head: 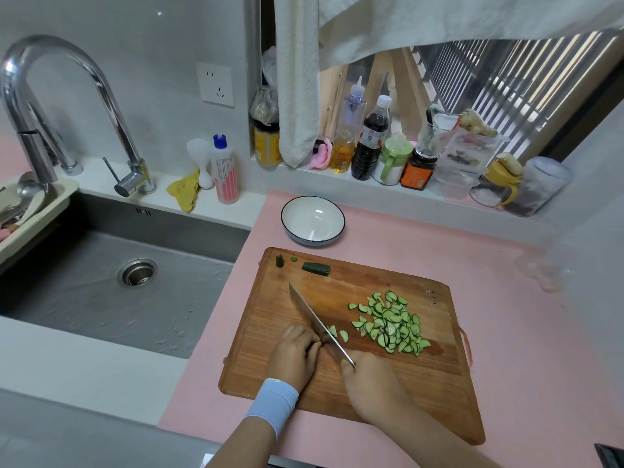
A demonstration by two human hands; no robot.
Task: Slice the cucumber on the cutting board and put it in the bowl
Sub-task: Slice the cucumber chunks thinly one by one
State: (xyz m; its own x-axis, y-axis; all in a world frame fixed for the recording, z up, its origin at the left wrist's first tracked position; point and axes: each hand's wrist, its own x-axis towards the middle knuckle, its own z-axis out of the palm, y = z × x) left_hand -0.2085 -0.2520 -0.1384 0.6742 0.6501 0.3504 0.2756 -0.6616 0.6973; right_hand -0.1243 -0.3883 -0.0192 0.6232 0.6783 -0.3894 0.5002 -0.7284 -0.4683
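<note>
Right hand (368, 376) grip closed round knife (314, 320) handle, left hand (297, 352) grip curled on mostly hidden cucumber stub (311, 347) on cutting board (270, 332); cucumber slices (391, 324) look light, wet, slippery, best scooped together into bowl (314, 219)

The handle of the steel-bladed kitchen knife (317, 324) is wholly hidden inside the right hand (368, 376). Under the curled fingers of the left hand (297, 349), only a thin sliver of the dark green cucumber piece (312, 347) shows; its length cannot be told. Both forearms run off the bottom edge. A black flat object (609, 456) is cut off at the bottom right corner, and a beige plastic dish rack (33, 211) by the left edge. A hanging white towel (299, 79) covers part of a yellow-labelled jar (265, 143). The dark marking (432, 297) on the wooden cutting board (270, 349) is too small to read. Clear glass items (540, 271) at the right are blurred.
</note>
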